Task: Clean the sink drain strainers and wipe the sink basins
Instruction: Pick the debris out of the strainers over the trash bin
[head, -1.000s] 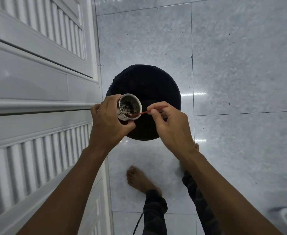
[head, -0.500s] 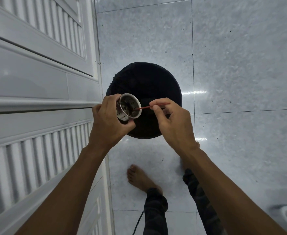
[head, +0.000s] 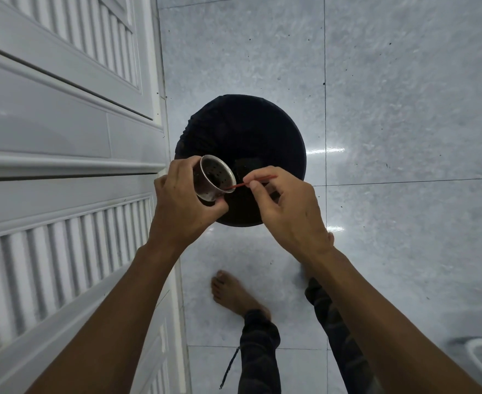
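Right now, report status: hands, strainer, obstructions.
Left hand grips strainer, tilted over black bin. Right hand pinches red stick, tip at strainer rim. Nothing in the way.

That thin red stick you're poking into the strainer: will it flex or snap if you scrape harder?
The red stick looks very thin for its length, so it probably bends under side load. The right hand pinches it near mid-length, which should stiffen the tip. Its material is unclear; it may snap against the metal strainer.

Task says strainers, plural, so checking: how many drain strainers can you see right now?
1. The metal drain strainer is in the left hand, tilted over the black bin. A second strainer may be out of view.
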